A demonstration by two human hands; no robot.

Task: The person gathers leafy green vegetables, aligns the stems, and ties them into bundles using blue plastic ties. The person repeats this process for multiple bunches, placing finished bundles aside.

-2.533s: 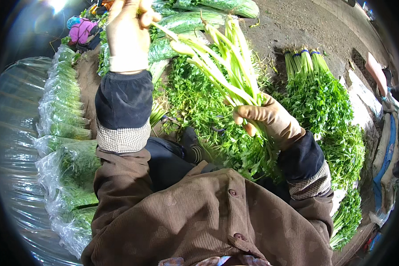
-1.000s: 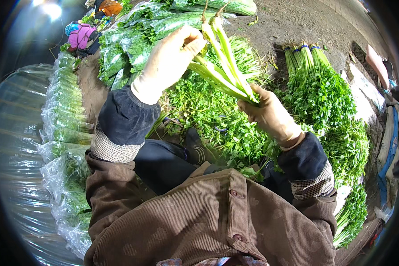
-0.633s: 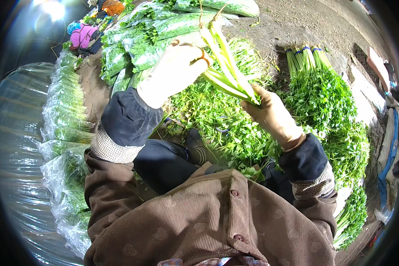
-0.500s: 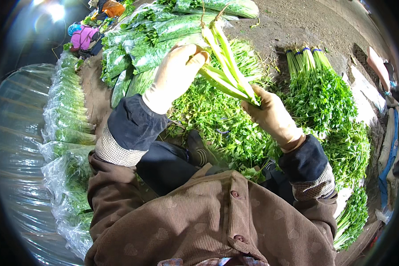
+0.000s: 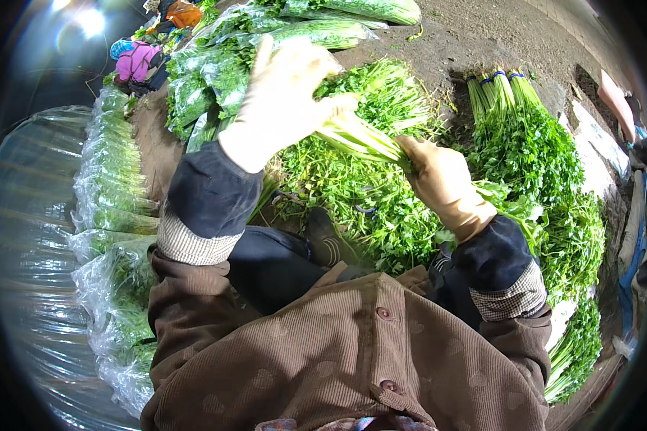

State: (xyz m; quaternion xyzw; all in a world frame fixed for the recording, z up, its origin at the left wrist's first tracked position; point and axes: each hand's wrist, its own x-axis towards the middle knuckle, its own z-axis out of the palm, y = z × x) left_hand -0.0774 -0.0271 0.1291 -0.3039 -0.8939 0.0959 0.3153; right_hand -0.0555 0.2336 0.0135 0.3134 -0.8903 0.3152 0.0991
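My gloved right hand [image 5: 438, 176] is closed round a bunch of pale green celery stalks [image 5: 370, 147], leaves trailing below it. My gloved left hand [image 5: 291, 93], washed out by glare, is raised at the stalks' upper left end, fingers loosely apart and thumb over the stalks, hiding their tips. Beneath both hands lies a loose heap of leafy celery [image 5: 352, 201]. To the right lie banded bunches [image 5: 525, 151], stalk ends pointing away from me.
Plastic-wrapped bundles lie at the back [image 5: 316, 34] and in a long row [image 5: 108, 165] at left, beside clear plastic sheeting [image 5: 36, 237]. A person in pink [image 5: 135, 63] crouches at upper left near orange fabric [image 5: 180, 14]. Sacks [image 5: 632, 237] lie at the right edge.
My left hand has risen and its fingers have spread over the stalks. The upright stalks with root tips no longer show above the hands; the held stalks now slant toward the upper left.
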